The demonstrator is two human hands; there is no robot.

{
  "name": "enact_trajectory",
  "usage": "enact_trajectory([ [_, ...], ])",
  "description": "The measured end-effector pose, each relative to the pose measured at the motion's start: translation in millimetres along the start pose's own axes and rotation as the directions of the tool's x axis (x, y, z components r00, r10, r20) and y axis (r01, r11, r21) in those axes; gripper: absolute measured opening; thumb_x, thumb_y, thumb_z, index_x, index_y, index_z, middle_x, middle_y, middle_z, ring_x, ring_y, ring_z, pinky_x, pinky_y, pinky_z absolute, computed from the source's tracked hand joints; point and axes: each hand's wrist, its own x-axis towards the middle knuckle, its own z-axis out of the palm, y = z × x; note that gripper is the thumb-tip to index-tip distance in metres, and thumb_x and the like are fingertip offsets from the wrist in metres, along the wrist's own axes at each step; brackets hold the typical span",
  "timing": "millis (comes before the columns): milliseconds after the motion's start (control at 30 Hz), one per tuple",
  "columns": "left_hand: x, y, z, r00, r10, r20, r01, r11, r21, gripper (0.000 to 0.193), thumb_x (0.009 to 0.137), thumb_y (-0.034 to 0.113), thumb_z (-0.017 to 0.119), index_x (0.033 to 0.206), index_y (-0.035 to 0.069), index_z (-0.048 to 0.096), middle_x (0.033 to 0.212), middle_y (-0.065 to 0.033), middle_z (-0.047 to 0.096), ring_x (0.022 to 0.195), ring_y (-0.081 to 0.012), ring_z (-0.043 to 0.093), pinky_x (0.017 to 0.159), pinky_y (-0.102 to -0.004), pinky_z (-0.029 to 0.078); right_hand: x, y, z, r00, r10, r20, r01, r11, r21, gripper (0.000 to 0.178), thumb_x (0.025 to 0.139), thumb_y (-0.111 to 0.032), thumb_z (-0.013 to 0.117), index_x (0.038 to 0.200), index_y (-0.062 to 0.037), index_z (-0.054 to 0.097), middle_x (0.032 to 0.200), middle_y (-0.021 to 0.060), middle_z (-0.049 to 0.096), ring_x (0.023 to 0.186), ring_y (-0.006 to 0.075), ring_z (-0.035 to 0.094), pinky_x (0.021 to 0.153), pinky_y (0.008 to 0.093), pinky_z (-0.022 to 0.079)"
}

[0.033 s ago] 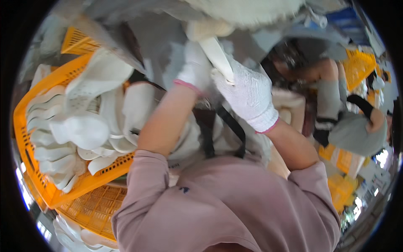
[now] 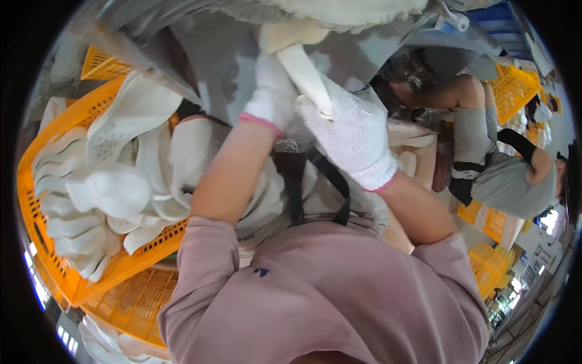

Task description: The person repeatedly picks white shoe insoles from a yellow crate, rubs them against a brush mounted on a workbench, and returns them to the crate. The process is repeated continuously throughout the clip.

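A white moulded piece (image 2: 304,76), slim and seen nearly edge-on, slants between my hands at the upper middle. My right hand (image 2: 356,134), in a white knit glove with a pink cuff, is closed on its lower end, the thumb pressed along it. On its other side my left hand (image 2: 271,97), gloved the same way, grips it; most of those fingers are hidden. The upper end of the piece meets a cream-coloured part right under a pale, fluffy-edged round thing (image 2: 345,13), perhaps a buffing wheel. Whether they touch I cannot tell.
At the left an orange crate (image 2: 24,182) holds several white curved pieces (image 2: 118,189), some with small holes. Another orange crate (image 2: 136,297) sits below it. A grey sheet-like guard (image 2: 212,54) stands behind my hands. At the right a co-worker (image 2: 512,185) sits near more orange crates (image 2: 512,91).
The whole view has shifted slightly, with things sitting a little further left. Both hands keep their hold on the white piece.
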Motion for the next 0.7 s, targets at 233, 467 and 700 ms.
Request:
enact_trajectory([
  [233, 5, -21, -20, 0.596, 0.738, 0.316, -0.420, -0.048, 0.906, 0.045, 0.099, 0.033, 0.065, 0.132, 0.001, 0.062, 0.114, -0.0202, 0.072, 0.110, -0.0338, 0.070, 0.094, -0.0399, 0.057, 39, 14, 36, 0.998, 0.000, -0.065, -0.010, 0.988, -0.152, 0.026, 0.092, -0.028, 0.077, 0.107, -0.0070, 0.074, 0.088, 0.0126, 0.074, 0.076, 0.0332, 0.074, 0.065, 0.0413, 0.058],
  [467, 4, -7, -33, 0.718, 0.553, 0.424, -0.696, 0.552, 0.459, 0.040, 0.093, 0.035, 0.076, 0.118, 0.004, 0.069, 0.098, -0.0148, 0.075, 0.095, -0.0321, 0.074, 0.081, -0.0407, 0.060, 26, 19, 53, 0.992, 0.110, -0.065, -0.114, 0.991, -0.063, 0.026, 0.093, -0.032, 0.078, 0.101, -0.0082, 0.074, 0.086, 0.0159, 0.074, 0.078, 0.0370, 0.074, 0.069, 0.0454, 0.058],
  [700, 0, -24, -11, 0.672, 0.633, 0.383, -0.656, 0.269, 0.705, 0.033, 0.108, 0.030, 0.048, 0.111, 0.006, 0.070, 0.096, -0.0083, 0.075, 0.083, -0.0255, 0.075, 0.071, -0.0393, 0.062, 33, 10, 38, 0.985, 0.047, -0.165, -0.038, 0.998, 0.055, 0.029, 0.093, -0.035, 0.075, 0.113, -0.0145, 0.075, 0.089, 0.0147, 0.074, 0.076, 0.0349, 0.073, 0.067, 0.0426, 0.058],
])
